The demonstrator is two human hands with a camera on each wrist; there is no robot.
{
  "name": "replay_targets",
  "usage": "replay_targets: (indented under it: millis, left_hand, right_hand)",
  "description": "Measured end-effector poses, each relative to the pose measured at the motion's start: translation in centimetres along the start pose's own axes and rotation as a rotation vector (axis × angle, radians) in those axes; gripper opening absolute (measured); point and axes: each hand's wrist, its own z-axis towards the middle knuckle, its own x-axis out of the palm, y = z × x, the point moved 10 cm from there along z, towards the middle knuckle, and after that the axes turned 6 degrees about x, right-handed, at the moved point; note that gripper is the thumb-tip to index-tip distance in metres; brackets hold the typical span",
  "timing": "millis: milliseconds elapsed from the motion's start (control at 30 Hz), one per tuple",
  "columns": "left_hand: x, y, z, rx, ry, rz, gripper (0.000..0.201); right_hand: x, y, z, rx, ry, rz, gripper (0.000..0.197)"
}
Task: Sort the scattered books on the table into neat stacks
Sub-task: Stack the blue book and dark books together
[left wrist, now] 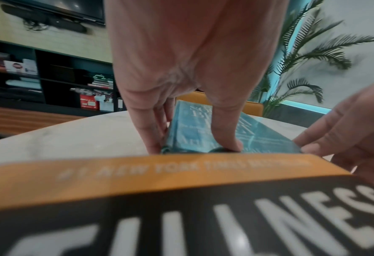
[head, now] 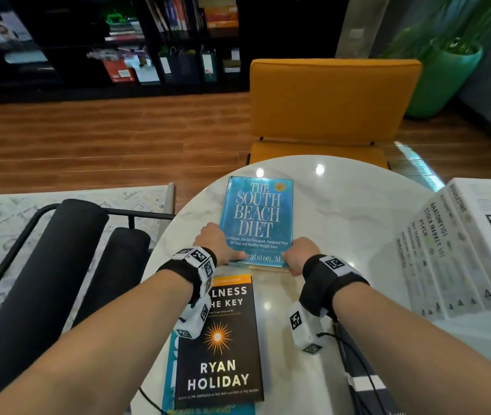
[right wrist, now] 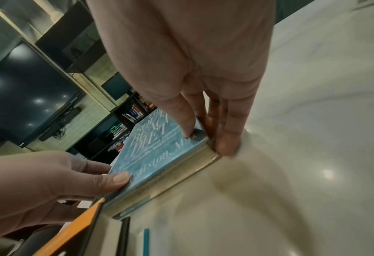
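Observation:
A blue hardback, "The South Beach Diet" (head: pixel 257 218) (left wrist: pixel 205 131) (right wrist: pixel 155 152), lies flat on the round white marble table (head: pixel 343 211). My left hand (head: pixel 218 245) (left wrist: pixel 194 142) grips its near left corner, thumb on the cover and fingers down the spine side. My right hand (head: pixel 299 254) (right wrist: pixel 205 138) grips its near right corner the same way, thumb on top, fingers along the page edge. Just nearer lies the black and orange "Stillness Is the Key" (head: pixel 223 339) (left wrist: pixel 181 199) on top of a teal book (head: pixel 168 381).
A row of white boxed books (head: pixel 459 250) stands at the table's right. An orange chair (head: pixel 325 106) faces the far side. Black padded rails (head: pixel 58 265) sit to the left. Black cables (head: pixel 358 372) run along the near right of the table.

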Motion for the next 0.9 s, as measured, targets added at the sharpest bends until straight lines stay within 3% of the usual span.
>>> replay_targets:
  millis: [100, 200, 500, 600, 667, 767, 900]
  left_hand:
    - [0.5, -1.6, -1.6, 0.012, 0.047, -0.016, 0.117]
    - [0.3, -3.3, -3.4, 0.038, 0.047, 0.002, 0.105]
    - [1.4, -3.6, -3.7, 0.084, 0.088, 0.060, 0.105]
    - [1.3, -3.8, -4.3, 0.073, 0.125, 0.087, 0.084]
    - [0.6, -3.9, -5.3, 0.069, 0.133, 0.073, 0.063]
    - [-1.7, -2.2, -7.3, 0.062, 0.009, -0.015, 0.056]
    - [-3.4, 2.9, -11.9, -0.027, -0.228, -0.048, 0.061]
  right_hand:
    - [-0.9, -1.4, -0.2, 0.020, -0.022, -0.105, 0.033]
    - [-2.0, -2.0, -0.9, 0.031, -0.068, -0.199, 0.020]
    - [-2.2, -2.5, -1.1, 0.059, -0.096, -0.210, 0.027]
    - [-2.6, -2.9, -1.5, 0.090, -0.116, -0.174, 0.018]
    - [-3.5, -3.3, -2.5, 0.112, -0.197, -0.146, 0.029]
    - [-4.1, -3.1, -4.6, 0.037, -0.314, -0.039, 0.044]
    - [-0.8, -2.4, -7.3, -0.074, -0.198, 0.069, 0.034]
